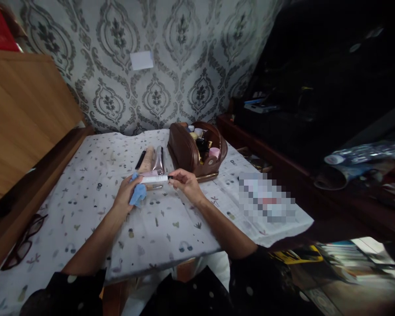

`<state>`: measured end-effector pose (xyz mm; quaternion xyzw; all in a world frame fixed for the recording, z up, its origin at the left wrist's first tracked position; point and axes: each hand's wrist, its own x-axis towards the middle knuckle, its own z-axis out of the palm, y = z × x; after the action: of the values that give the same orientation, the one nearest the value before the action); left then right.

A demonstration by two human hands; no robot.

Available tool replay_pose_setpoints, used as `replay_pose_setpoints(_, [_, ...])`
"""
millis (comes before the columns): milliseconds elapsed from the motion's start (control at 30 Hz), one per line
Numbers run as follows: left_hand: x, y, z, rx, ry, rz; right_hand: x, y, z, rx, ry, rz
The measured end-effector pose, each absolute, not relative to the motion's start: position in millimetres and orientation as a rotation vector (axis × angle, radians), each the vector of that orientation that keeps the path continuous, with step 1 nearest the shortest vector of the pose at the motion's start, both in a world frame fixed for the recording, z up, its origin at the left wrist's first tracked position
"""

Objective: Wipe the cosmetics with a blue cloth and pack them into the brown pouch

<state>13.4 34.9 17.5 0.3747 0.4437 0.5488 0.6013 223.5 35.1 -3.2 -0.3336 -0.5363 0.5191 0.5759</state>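
Observation:
A slim white cosmetic tube with a black end lies level between my hands, above the patterned cloth. My left hand is closed around its left end and a crumpled light-blue cloth. The fingers of my right hand pinch the black end. Just beyond are a beige tube, a silvery-pink tube and a dark slim item. A small clear-and-gold item shows just below the white tube. An open brown cosmetic bag full of small containers stands behind my right hand.
The white printed cloth covers the table. Red-framed glasses lie at the left beside a wooden panel. A blurred-out item is on the right corner. Further right, a clear plastic bottle lies on a dark surface.

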Motion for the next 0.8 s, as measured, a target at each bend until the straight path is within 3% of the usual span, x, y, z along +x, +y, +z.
replay_pose_setpoints(800, [16,23,24,1.225,1.109,1.319,221,37,-9,-0.856,-1.177,1.278])
